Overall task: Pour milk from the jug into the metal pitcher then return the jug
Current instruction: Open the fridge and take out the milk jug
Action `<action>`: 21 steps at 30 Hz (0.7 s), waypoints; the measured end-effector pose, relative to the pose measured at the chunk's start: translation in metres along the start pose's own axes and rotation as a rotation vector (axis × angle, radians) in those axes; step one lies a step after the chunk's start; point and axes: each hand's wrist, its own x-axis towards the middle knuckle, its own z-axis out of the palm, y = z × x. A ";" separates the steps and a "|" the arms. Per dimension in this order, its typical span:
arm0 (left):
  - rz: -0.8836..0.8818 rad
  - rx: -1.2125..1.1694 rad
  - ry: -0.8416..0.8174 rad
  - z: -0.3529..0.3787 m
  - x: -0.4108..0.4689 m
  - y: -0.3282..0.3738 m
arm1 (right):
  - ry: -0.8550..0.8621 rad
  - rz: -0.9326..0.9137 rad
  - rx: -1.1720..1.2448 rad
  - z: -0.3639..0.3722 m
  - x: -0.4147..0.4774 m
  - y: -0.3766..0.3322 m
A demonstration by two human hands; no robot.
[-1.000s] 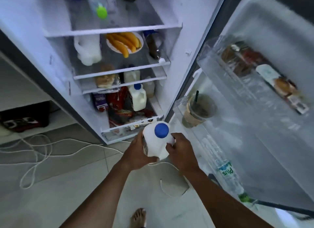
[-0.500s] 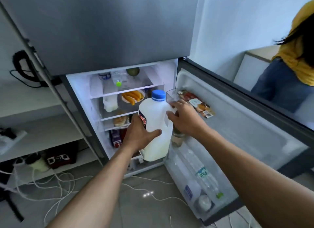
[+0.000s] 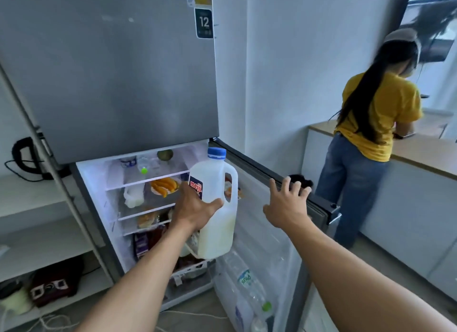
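The milk jug [image 3: 215,208] is white plastic with a blue cap and a red-and-blue label, about a third full. My left hand [image 3: 195,210] grips its body and holds it upright in front of the open lower fridge compartment [image 3: 148,208]. My right hand [image 3: 286,205] is off the jug, fingers spread, reaching toward the top edge of the open fridge door [image 3: 284,178]. No metal pitcher is in view.
The fridge shelves hold food, another white jug [image 3: 133,195] and a plate of yellow food [image 3: 164,186]. Water bottles [image 3: 247,282] stand in the door bins. A person in a yellow shirt [image 3: 371,134] stands at the counter [image 3: 420,156] to the right. Open shelves [image 3: 37,208] at left; cables on the floor.
I have stood up, and the jug has come up and out of the fridge. My right hand has let go of the jug and moved right toward the door edge.
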 end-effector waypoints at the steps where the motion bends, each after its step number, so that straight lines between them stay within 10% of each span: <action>1: 0.005 0.010 0.011 0.002 -0.006 0.004 | -0.002 -0.022 -0.030 0.000 -0.005 0.005; 21: -0.178 0.161 0.409 -0.137 -0.053 -0.038 | 0.049 -0.288 0.418 -0.032 -0.033 -0.127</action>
